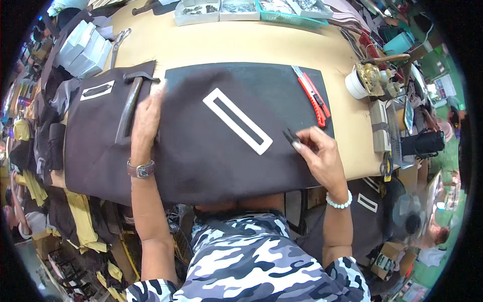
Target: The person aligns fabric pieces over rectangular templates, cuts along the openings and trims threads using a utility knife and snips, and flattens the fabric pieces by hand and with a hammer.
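A dark cloth panel lies over a dark mat, with a white rectangular frame-shaped piece slanting across it. My left hand is at the panel's left edge, close to a hammer; whether its fingers grip the cloth is hard to make out. Over the panel's right side, my right hand pinches a small dark pointed tool, its tip near the lower end of the white frame. Part of that tool is hidden by the fingers.
Red utility knives rest on the mat's right side. Scissors and white boxes are at the upper left. Open trays line the far edge. A white tub and a rack of tools stand at the right.
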Demonstrator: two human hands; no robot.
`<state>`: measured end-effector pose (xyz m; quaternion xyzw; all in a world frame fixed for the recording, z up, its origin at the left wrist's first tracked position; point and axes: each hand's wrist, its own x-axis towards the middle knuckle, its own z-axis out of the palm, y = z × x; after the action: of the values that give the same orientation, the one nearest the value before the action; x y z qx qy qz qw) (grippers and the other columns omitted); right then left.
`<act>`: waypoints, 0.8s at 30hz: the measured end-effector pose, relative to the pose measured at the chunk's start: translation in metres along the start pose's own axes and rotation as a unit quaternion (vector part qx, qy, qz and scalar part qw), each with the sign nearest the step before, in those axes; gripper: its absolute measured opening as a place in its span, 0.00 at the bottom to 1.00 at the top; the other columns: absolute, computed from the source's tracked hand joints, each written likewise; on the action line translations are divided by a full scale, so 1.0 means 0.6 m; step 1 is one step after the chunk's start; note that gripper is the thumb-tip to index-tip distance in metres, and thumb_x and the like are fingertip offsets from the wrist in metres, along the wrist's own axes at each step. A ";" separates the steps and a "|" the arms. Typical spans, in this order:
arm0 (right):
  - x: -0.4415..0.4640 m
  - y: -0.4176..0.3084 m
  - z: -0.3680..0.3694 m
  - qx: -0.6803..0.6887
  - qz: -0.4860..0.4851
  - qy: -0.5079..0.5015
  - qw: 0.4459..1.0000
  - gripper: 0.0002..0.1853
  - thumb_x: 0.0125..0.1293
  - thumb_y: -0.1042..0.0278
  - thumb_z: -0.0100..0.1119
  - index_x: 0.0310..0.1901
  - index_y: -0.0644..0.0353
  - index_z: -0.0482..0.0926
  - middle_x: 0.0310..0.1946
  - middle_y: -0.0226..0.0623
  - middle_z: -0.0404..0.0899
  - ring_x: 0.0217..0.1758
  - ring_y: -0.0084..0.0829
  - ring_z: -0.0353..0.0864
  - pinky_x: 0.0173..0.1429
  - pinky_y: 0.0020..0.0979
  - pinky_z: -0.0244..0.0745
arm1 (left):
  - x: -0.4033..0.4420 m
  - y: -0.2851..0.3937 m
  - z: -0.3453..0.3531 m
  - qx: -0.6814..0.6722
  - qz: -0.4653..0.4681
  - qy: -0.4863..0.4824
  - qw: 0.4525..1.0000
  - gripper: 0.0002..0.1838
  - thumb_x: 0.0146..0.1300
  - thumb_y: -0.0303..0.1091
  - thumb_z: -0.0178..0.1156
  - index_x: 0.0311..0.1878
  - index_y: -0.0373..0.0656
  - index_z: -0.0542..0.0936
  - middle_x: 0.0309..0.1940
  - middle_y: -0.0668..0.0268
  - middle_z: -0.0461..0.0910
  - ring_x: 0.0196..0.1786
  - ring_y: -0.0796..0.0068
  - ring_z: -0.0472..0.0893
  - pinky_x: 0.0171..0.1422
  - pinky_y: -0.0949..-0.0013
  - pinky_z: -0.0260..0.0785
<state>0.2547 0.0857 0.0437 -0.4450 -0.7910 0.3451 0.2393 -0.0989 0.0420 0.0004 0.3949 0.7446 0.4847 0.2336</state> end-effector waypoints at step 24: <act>-0.014 -0.035 0.139 0.432 0.149 -0.018 0.889 0.17 0.74 0.58 0.44 0.55 0.62 0.66 0.24 0.30 0.74 0.21 0.10 0.61 0.23 0.14 0.57 | -0.129 0.096 0.092 -0.364 -0.184 -0.121 0.905 0.18 0.58 0.32 0.66 0.43 0.25 0.76 0.36 0.57 0.81 0.35 0.74 0.82 0.42 0.73 0.76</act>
<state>0.1902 0.0428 0.0049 -0.4038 -0.4920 0.6928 0.3391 0.0070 0.0213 0.0265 0.1942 0.5420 0.6191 0.5340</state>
